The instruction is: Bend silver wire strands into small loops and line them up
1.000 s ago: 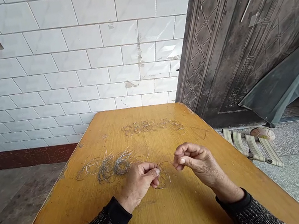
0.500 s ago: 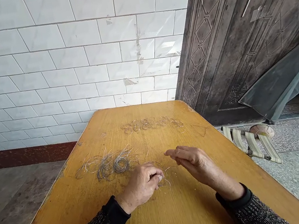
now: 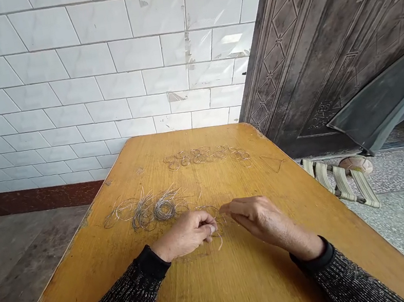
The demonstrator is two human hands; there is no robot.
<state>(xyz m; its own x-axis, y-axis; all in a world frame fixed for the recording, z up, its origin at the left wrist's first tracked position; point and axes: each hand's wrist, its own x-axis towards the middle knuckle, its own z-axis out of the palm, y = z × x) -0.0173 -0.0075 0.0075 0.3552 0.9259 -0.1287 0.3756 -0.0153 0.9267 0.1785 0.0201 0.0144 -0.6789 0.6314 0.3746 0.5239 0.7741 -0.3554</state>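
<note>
My left hand (image 3: 190, 232) is closed in a pinch on a thin wire (image 3: 220, 242), whose loose end curls down past the fingertips. Just to its right, my right hand (image 3: 261, 218) has its fingers long and pressed together, the tips close to the left fingertips and at the same wire. Its thumb is mostly hidden below the fingers. Beyond the left hand lies a grey wire coil (image 3: 164, 207), with a tangled wire bundle (image 3: 143, 214) beside it and loose ends sticking out.
Several small wire loops (image 3: 197, 156) lie in a row farther back on the wooden table (image 3: 212, 295). A bent wire piece (image 3: 273, 162) rests near the right edge. Behind stands a white tiled wall (image 3: 97, 88); a striped stool (image 3: 342, 182) is on the floor at right.
The right fingertips have come nearer to the left hand and tipped down toward the wire. The left hand still pinches it. The camera view has tilted slightly downward.
</note>
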